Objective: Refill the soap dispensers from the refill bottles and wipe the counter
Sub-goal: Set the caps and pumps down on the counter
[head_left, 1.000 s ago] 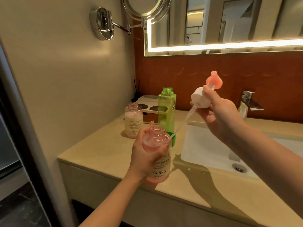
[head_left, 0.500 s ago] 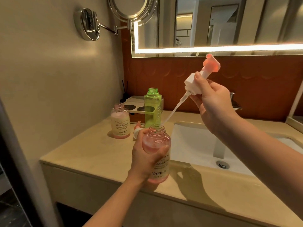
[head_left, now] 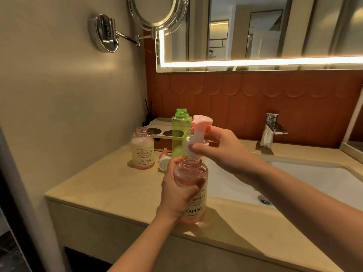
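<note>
A bathroom: lit mirror, sink, faucet, stone counter.

Dispenser bottle: translucent pink plastic, glossy; cream label, matt.
Pump head: opaque white and pink plastic, smooth.
Green refill bottle: translucent plastic.
Counter: beige, stone-like, smooth, low sheen.
Faucet, mirror arm: polished chrome metal.
Backsplash: terracotta, matt, scalloped relief.

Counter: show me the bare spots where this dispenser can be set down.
Bare: the counter front-left, between the wall and the held dispenser, and the strip between sink and front edge. Crowded: the back corner, with pink bottle, loose pump and green bottle.
</note>
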The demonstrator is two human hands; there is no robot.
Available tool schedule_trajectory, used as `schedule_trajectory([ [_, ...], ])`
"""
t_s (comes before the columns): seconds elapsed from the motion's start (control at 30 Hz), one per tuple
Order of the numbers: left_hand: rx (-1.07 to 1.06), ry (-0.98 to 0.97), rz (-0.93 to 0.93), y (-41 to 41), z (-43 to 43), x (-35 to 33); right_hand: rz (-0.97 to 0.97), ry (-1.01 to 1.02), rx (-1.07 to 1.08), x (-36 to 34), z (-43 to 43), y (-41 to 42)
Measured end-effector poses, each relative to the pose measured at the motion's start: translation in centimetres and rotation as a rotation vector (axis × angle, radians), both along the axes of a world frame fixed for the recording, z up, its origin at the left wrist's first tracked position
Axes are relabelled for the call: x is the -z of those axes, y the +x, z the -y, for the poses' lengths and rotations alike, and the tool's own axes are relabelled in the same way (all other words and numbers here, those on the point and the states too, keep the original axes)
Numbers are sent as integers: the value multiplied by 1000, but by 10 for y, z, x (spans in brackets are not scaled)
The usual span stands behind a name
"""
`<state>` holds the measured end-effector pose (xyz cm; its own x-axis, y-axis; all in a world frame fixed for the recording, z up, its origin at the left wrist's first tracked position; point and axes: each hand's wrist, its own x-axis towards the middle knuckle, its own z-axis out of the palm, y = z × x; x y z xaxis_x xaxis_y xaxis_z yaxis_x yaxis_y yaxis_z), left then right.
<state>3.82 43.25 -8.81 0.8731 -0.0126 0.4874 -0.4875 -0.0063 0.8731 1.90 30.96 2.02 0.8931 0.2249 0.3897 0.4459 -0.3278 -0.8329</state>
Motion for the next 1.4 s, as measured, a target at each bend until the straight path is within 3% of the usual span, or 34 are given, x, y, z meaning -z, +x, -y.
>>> schedule_trajectory([
  [0.67,3,-35,-22,-2,1,-1,-4,-76,-151,1,3,10],
  [1.13,5,-34,2,-2,2,1,63,-344,-130,-1,20,12],
  [1.27,17,-34,-24,-4,3,1,-34,-388,-70,-5,13,23],
  [1.4,18,-21,-11,-4,2,-1,-197,-326,-211,-4,5,32],
])
